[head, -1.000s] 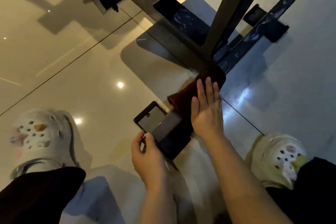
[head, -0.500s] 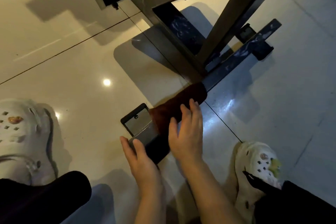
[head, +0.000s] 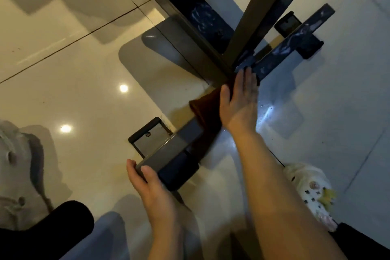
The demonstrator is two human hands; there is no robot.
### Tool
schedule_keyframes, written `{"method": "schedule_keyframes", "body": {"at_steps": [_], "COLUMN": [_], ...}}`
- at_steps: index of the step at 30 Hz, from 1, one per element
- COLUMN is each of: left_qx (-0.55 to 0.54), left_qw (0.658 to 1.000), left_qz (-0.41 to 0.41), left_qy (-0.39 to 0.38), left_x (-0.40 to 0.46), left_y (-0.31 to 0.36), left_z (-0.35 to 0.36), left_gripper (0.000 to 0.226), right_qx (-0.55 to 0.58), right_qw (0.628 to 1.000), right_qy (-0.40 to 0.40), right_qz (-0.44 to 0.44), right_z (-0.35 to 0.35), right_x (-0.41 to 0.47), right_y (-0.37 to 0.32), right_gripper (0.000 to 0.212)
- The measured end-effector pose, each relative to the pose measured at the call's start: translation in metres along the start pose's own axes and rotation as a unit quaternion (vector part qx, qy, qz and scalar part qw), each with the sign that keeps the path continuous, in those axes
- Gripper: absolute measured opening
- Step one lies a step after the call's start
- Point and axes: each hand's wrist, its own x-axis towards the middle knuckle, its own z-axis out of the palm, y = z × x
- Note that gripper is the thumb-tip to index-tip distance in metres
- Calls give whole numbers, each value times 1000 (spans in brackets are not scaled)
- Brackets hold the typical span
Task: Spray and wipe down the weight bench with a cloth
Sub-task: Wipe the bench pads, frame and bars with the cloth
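While lying draped over the floor bar (head: 181, 150) of the weight bench's frame, the dark brown cloth (head: 203, 112) is being pressed flat by the right hand (head: 239, 101), fingers straight and close together. At the bar's near end, the left hand (head: 152, 188) is holding on, thumb and fingers curling round its edge. Pale clogs (head: 312, 192) are standing on the glossy tiled floor (head: 73, 74) either side.

Matt metal bench frame (head: 168, 152), soft brown cloth (head: 205, 112), glossy floor tiles (head: 73, 74).
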Motion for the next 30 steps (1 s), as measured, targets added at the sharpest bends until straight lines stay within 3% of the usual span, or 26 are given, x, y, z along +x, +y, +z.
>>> {"method": "schedule_keyframes", "body": {"at_steps": [5, 9, 15, 18, 21, 24, 28, 30], "left_qx": [49, 51, 31, 9, -12, -14, -1, 8], "left_qw": [998, 998, 999, 1000, 999, 998, 997, 997], "left_qz": [15, 5, 3, -7, -17, -46, -68, -74], "left_qy": [-32, -27, -12, -21, -27, -29, -36, -28], "left_x": [3, 3, -2, -7, -6, -2, 6, 12], "left_y": [-3, -4, 3, 7, 11, 16, 20, 22], "left_z": [-4, -5, 4, 4, 2, -3, -12, -13], "left_gripper": [50, 51, 50, 48, 45, 47, 48, 47], "right_qx": [-4, 45, 46, 14, -25, -106, -207, -251], "right_qw": [998, 994, 998, 994, 991, 981, 965, 959], "right_qy": [-3, 33, -48, -99, -112, -135, -156, -125], "right_qz": [69, 99, -1, -36, -74, -94, -46, -42], "right_z": [-15, -8, 19, 31, 17, -4, -41, -47], "right_x": [52, 24, -102, -123, -102, -53, 16, 26], "right_y": [28, 6, -59, -77, -65, -40, -7, 1], "right_gripper": [64, 68, 79, 77, 70, 77, 83, 74]}}
